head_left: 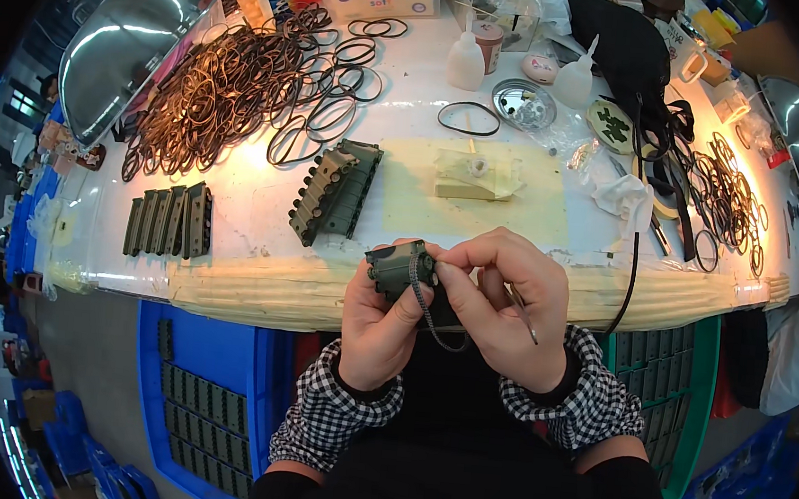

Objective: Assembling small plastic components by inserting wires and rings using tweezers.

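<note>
Holding a small dark green plastic part [398, 266] in front of the chest, just off the near edge of the desk [226, 272]. Left hand [375, 328]: fingers curled shut around the part from below, thumb up along its near side. Right hand [499, 301]: thumb and forefinger pinched together on a thin black rubber band [427, 311] where it meets the part's top right corner; the remainder of the band hangs in a loose loop between the two hands. A slim metal tool [524, 319] is tucked under the right fingers, tip pointing down and right.

Risk, as judged: the band is held only at a fingertip pinch, so it could slip or snap off the corner if tension goes uneven; the loose loop may snag on the tool tip; the part, gripped over open space, would drop into the blue crate [206, 394] below if the left grip eases.

Outward on the desk: a stack of like green parts [336, 192] just beyond the hands, a row of them [169, 220] to the left, a large heap of rubber rings [233, 83] further back left, two white squeeze bottles [466, 61] and a round metal dish [523, 104] at the rear.
</note>
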The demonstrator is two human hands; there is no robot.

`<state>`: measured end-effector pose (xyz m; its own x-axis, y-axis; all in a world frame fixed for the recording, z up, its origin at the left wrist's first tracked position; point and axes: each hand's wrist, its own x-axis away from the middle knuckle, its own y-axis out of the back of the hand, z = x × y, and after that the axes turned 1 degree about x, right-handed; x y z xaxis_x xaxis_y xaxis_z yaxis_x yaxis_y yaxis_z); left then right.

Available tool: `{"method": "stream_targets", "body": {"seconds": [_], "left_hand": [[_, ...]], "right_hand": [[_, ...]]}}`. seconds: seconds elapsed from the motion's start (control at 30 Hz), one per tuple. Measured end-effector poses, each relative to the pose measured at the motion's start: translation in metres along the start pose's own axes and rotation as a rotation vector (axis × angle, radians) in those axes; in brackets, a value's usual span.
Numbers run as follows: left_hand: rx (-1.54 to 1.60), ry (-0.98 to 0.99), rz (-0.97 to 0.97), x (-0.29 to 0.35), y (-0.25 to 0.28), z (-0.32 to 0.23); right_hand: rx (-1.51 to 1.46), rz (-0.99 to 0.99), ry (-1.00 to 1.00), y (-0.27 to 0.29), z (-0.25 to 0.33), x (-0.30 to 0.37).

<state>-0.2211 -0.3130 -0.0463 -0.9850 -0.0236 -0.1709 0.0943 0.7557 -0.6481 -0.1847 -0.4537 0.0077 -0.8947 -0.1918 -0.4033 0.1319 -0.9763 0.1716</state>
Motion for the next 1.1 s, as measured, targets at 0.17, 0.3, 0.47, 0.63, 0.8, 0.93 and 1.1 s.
{"method": "stream_targets", "body": {"seconds": [0.17,0.3,0.47,0.63,0.8,0.93,1.1], "left_hand": [[-0.275,-0.105,-0.034,-0.004,-0.004,-0.005],[-0.713,-0.455,-0.003,-0.016,-0.007,-0.014],[-1.084,-0.701,0.043,-0.021,-0.008,-0.016],[-1.215,-0.787,0.053,-0.024,-0.007,-0.015],[-1.215,-0.782,0.047,-0.024,-0.007,-0.014],[-1.193,-0.740,0.030,-0.022,-0.007,-0.014],[-0.690,-0.386,0.025,-0.014,-0.006,-0.015]], "right_hand": [[-0.003,0.009,0.016,0.002,-0.008,-0.004],[-0.003,0.061,0.088,0.011,-0.004,-0.005],[-0.052,0.102,-0.013,0.010,0.007,0.000],[-0.117,0.095,-0.114,0.012,0.005,0.004],[-0.095,0.111,-0.077,0.014,0.001,0.006],[-0.055,0.139,-0.098,0.015,0.007,0.005],[-0.064,0.143,-0.003,0.014,0.008,0.002]]}}
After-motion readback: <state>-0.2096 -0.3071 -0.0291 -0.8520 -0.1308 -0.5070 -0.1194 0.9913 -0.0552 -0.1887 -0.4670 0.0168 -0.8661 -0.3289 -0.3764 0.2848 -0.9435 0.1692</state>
